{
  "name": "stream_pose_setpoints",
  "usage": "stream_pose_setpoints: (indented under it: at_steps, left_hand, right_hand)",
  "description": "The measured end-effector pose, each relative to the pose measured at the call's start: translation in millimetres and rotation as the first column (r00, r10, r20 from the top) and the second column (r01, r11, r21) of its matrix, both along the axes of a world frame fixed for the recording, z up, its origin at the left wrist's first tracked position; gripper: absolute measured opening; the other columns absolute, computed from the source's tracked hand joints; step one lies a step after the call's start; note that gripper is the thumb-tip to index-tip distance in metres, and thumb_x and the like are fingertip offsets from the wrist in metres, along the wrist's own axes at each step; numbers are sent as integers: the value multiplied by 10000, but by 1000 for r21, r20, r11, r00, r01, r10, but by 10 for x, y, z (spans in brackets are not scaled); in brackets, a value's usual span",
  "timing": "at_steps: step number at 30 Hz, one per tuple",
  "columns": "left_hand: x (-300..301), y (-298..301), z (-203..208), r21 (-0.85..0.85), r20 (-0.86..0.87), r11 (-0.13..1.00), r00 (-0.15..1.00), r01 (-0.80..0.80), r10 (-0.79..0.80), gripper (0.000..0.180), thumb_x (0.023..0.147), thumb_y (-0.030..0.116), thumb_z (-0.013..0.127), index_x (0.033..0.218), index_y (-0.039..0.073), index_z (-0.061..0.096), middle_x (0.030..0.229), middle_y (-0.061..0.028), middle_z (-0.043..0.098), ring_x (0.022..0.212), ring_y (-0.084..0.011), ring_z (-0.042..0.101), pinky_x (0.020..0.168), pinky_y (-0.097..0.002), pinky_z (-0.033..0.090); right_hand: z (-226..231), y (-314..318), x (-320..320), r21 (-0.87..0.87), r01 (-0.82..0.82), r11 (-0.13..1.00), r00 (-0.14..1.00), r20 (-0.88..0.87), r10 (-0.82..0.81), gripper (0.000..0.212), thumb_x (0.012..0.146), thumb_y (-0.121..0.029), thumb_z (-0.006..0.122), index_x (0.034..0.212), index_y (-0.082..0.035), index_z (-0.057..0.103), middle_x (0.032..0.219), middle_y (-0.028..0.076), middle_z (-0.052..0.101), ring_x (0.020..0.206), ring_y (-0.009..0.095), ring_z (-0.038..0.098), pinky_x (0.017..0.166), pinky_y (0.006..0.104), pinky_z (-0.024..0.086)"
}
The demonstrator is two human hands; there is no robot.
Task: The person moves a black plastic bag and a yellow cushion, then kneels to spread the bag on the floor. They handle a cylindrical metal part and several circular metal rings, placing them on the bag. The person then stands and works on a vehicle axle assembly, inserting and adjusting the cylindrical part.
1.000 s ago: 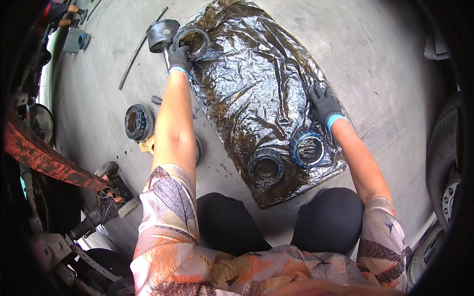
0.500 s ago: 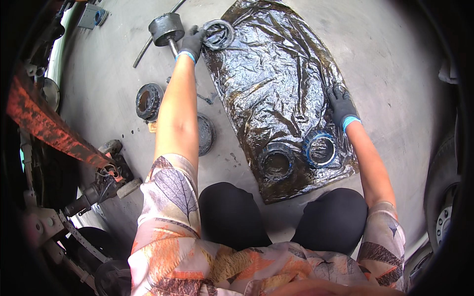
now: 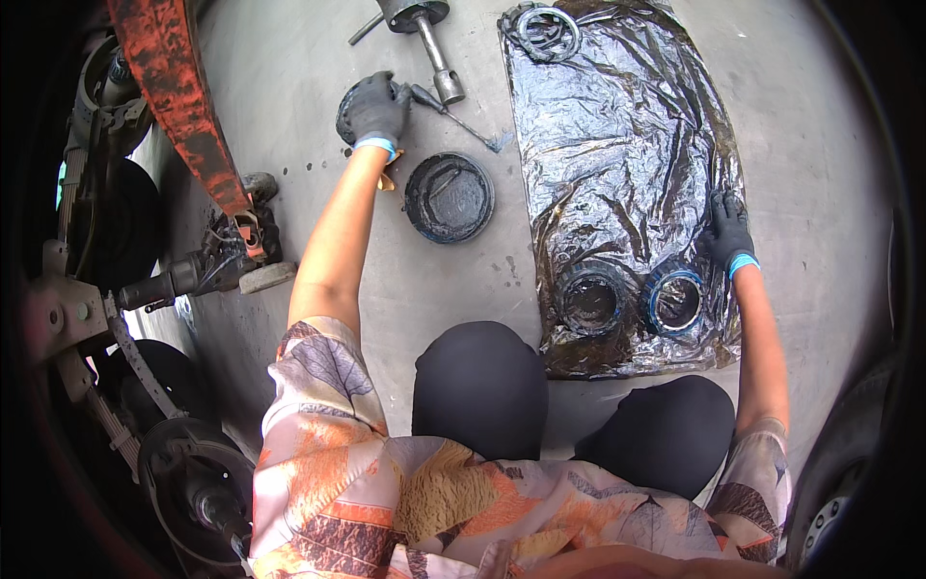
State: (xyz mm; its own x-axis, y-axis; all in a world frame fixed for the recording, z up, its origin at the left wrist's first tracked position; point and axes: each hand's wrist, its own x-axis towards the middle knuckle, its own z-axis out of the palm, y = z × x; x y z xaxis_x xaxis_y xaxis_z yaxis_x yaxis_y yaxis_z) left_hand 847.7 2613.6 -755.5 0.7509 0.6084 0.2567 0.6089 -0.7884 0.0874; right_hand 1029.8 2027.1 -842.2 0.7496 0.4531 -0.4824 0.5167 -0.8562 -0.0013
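My left hand (image 3: 374, 108), in a dark glove, is closed over a dark roller bearing (image 3: 344, 118) on the floor and hides most of it. Flat on the right edge of a crinkled dark plastic sheet (image 3: 617, 183) lies my gloved right hand (image 3: 727, 232), fingers stretched out, holding nothing. Close to the sheet's near end sit two greasy roller bearings, a black one (image 3: 561, 307) and a blue-smeared one (image 3: 654, 301). A metal ring (image 3: 576, 39) rests at its far left corner. Between my left arm and the sheet stands a round pan (image 3: 412, 214) with dark grease inside.
A screwdriver (image 3: 465, 125) lies beyond the pan, beside a large cup-shaped metal tool with a shaft (image 3: 430, 48). A red worn metal beam (image 3: 174, 87) and vehicle axle parts (image 3: 207, 270) take up the left side. A vehicle wheel (image 3: 849, 463) stands at the lower right.
My left hand has left the metal ring at the sheet's far corner and come back onto the bearing on the floor. The view has shifted; my right hand stays on the sheet.
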Motion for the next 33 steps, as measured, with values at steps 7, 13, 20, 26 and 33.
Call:
stream_pose_setpoints:
  at_steps: [7,13,20,26,33]
  left_hand:
    - [-297,590,-150,-226,-584,965,811,-132,-26,605,667,415,698,1187,118,613,1197,-151,611,1134,-297,563,973,-351,424]
    - [-314,700,-244,-239,-559,963,829,-129,-28,548,665,382,700,1148,132,638,1191,-145,611,1120,-299,568,954,-360,443]
    - [-336,506,-141,-218,-529,961,848,-170,30,523,687,386,687,1141,131,642,1203,-148,602,1124,-297,566,953,-361,448]
    - [-350,542,-37,-313,-466,936,885,-162,-3,581,638,378,718,1116,55,646,1140,-175,634,1034,-293,622,895,-337,482]
    - [-630,1068,-133,-889,112,455,939,-53,326,430,730,308,772,993,-4,635,808,-84,668,650,-183,628,540,-313,496]
  right_hand:
    - [100,50,-16,12,23,1000,999,-24,-23,833,773,-195,639,1480,-167,198,1506,210,214,1354,419,270,1120,440,261]
    - [18,21,4,20,4,1000,1000,-8,-4,854,762,-204,655,1482,-155,198,1504,220,211,1389,378,211,1150,424,184]
    - [-18,2,11,6,-5,1000,1000,17,5,846,780,-208,642,1488,-197,180,1525,176,185,1382,412,205,1150,420,196]
    - [26,12,-4,8,34,999,999,-12,-33,844,782,-218,633,1489,-214,173,1532,171,165,1379,397,226,1149,415,198]
    - [146,129,-2,-15,73,997,996,-51,-74,853,776,-241,644,1488,-191,177,1535,176,150,1389,396,203,1141,409,219]
